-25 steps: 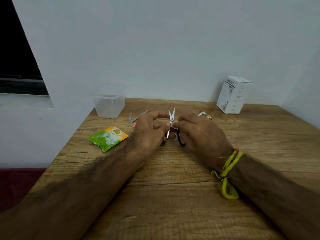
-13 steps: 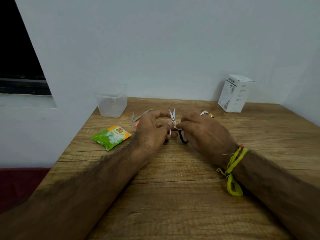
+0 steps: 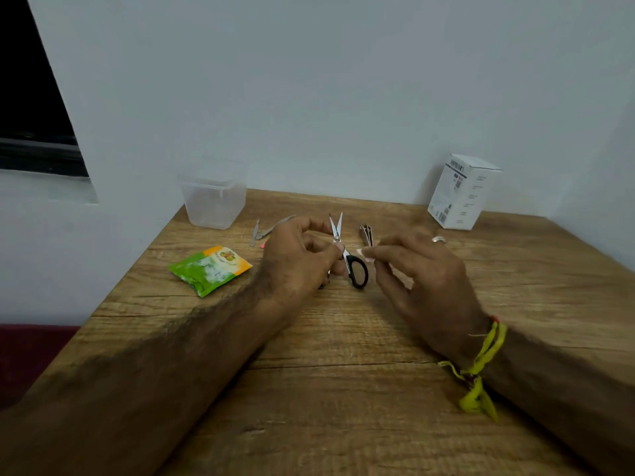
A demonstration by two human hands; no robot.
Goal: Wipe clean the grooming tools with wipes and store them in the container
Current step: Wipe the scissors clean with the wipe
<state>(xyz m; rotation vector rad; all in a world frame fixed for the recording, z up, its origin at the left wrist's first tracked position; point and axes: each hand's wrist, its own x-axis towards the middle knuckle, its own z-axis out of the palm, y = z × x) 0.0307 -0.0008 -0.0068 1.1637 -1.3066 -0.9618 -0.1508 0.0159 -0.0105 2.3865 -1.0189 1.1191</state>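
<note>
Your left hand (image 3: pixel 295 259): fingers curled round the small scissors (image 3: pixel 345 252) near the pivot, holding them above the wooden worktop (image 3: pixel 343 389) with the blades slightly parted and pointing away from you. One black handle loop hangs free toward you; the other is hidden behind your fingers.

Your right hand (image 3: pixel 422 269): just beside the scissors, apart from them, thumb and forefinger pinching a small pale wipe (image 3: pixel 365 253). A ring sits on one finger, a yellow thread band (image 3: pixel 481 365) at the wrist.

Nail clipper (image 3: pixel 366 233): metal, lying on the worktop beyond your right fingertips.

Tweezers (image 3: pixel 255 231): lying flat beyond your left hand, beside another thin metal tool (image 3: pixel 275 225) that is partly hidden. A small red item (image 3: pixel 263 245) shows at the edge of your hand; what it is cannot be told.

Clear plastic container (image 3: pixel 213 201): upright at the far left corner of the worktop, near the wall.

Green and orange wipe sachet (image 3: pixel 210 269): flat on the worktop, to the left of your left hand.

White carton (image 3: pixel 462 192): upright at the far right, by the wall.
</note>
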